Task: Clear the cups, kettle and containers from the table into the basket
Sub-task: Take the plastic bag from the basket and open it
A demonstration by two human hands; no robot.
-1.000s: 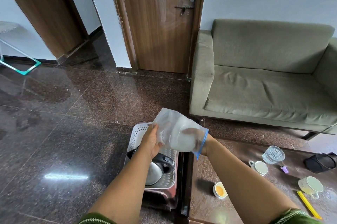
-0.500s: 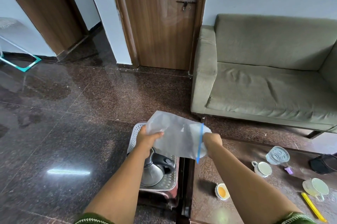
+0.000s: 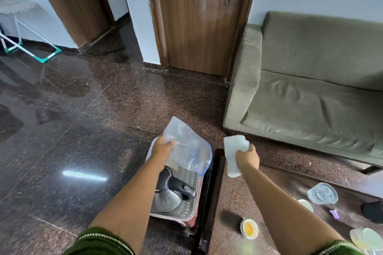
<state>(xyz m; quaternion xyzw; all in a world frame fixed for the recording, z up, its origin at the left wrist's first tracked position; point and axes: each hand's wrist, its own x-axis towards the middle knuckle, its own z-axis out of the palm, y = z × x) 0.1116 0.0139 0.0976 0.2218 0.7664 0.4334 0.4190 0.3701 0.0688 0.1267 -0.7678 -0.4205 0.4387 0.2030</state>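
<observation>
Granite floor (image 3: pixel 83 130), dark table (image 3: pixel 234 203); sofa (image 3: pixel 310 99), perhaps olive, beside it.

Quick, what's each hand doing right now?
Left hand: closed on a clear plastic bag.
Right hand: closed on a white packet.

Head-worn camera looks forward and down; hands near, door beyond.

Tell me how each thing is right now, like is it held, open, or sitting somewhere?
Left hand: gripping the plastic bag.
Plastic bag: open, held over the basket.
Right hand: gripping a white packet.
White packet: out of the bag, held above the table edge.
Kettle: in the basket, lid on.
Basket: on the floor.
Small cup: upright on the table.
Door: shut.
</observation>
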